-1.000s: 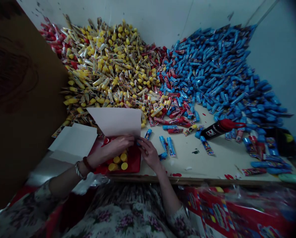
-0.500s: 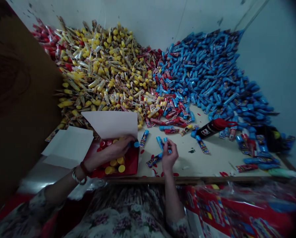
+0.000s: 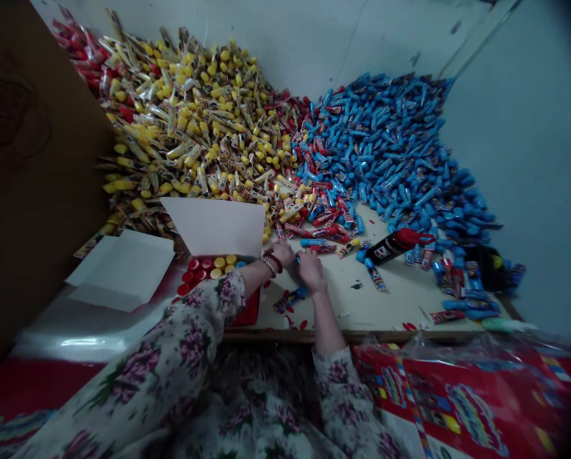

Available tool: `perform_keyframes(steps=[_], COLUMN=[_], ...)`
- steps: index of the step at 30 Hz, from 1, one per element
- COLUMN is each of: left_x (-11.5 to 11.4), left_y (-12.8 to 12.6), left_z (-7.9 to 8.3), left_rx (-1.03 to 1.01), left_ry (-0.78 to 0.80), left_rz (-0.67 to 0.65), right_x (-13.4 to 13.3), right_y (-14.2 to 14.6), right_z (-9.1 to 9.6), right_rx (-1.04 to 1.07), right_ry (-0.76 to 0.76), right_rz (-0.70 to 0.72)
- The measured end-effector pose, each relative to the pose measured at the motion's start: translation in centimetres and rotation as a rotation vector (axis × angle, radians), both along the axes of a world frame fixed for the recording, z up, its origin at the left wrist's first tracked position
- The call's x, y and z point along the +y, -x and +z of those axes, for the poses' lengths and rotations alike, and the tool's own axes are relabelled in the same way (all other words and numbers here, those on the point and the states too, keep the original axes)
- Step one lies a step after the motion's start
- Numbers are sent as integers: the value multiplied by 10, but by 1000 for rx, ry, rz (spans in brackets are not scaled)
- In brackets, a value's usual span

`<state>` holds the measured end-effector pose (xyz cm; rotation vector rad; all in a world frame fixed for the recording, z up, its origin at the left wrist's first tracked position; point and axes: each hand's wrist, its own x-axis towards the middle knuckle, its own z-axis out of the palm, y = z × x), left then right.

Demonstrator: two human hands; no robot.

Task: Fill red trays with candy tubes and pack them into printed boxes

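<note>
My left hand [image 3: 280,252], with bracelets at its wrist, and my right hand [image 3: 310,270] rest close together on the pale tabletop [image 3: 362,306]. Their fingers meet over a small blue-tipped candy tube [image 3: 297,260], mostly hidden, and I cannot tell whether my left hand grips it. Just behind them lies a heap of red-wrapped tubes [image 3: 314,223]. Left of my hands, a red tray [image 3: 248,312] holds red and yellow round caps [image 3: 208,268], and my left sleeve covers part of it. A folded white paper sheet [image 3: 213,226] stands up behind the tray.
Large heaps of yellow-capped tubes [image 3: 185,127] and blue tubes [image 3: 381,140] fill the table's back against the wall. A black bottle with a red top [image 3: 393,247] lies right of my hands. Loose tubes [image 3: 289,299] lie near the front edge.
My left hand has moved right, off the tray, to join my right hand over the table. The blue-capped tube it held is no longer clearly visible. The view has shifted slightly.
</note>
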<state>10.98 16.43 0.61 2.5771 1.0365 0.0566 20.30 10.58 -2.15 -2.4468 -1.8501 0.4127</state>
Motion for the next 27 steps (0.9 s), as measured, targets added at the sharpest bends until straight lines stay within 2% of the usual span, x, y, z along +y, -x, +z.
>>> perform_keyframes(steps=[2,4,6,8,10,12,13,15,17,20,24,27], left_x=[-4,-8,-13,-19,-26,-35,-40,-51,-61,-70,-73,-72], left_y=[-3,-8,-7,8,41,87,112,155,181,188,172,167], left_z=[-3,0,12,30,53,72,79,82,72,41,4,-6], left_rx=[53,92,86,55,-26,-283,-389,-461,-465,-467,-420,-336], left_ry=[38,71,85,78,57,59,43,-38,-91,-136,-213,-185], left_rz=[-2,-17,-47,-69,-52,48,130,266,338,336,276,212], right_x=[-5,-8,-10,-12,-20,-35,-44,-62,-76,-81,-72,-66], right_y=[-4,-7,-8,-12,-19,-28,-32,-35,-27,6,59,80], right_z=[-6,-9,-10,-8,-3,6,11,24,36,46,40,34], right_rx=[15,33,61,100,131,235,330,590,825,952,740,510], right_ry=[-12,-23,-29,-39,-62,-177,-264,-433,-508,-496,-466,-374], right_rz=[38,40,34,35,33,-8,-34,-51,-4,110,315,385])
